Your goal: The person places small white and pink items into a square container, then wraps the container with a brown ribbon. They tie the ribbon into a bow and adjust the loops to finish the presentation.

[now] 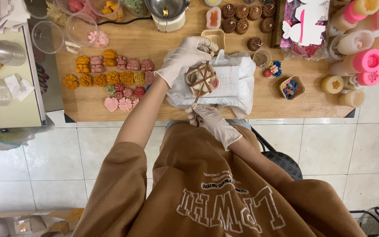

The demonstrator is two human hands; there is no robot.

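Note:
A small round container (202,81) with pale filling sits on a white plastic bag (235,83) on the wooden table (154,39). Thin wooden sticks (207,72) lie crossed over its top. My left hand (184,57), in a white glove, reaches in from the left, its fingers curled over the container's far rim and the stick ends. At the table's near edge my gloved right hand (211,120) pinches the near end of one stick just below the container.
Orange, pink and red flower-shaped wax pieces (110,77) lie in rows on the left. Brown round candles (244,17), a metal pot (167,11) and clear cups (49,35) stand at the back. Pink and cream moulds (360,61) crowd the right. A small bowl of blue bits (291,87) is nearby.

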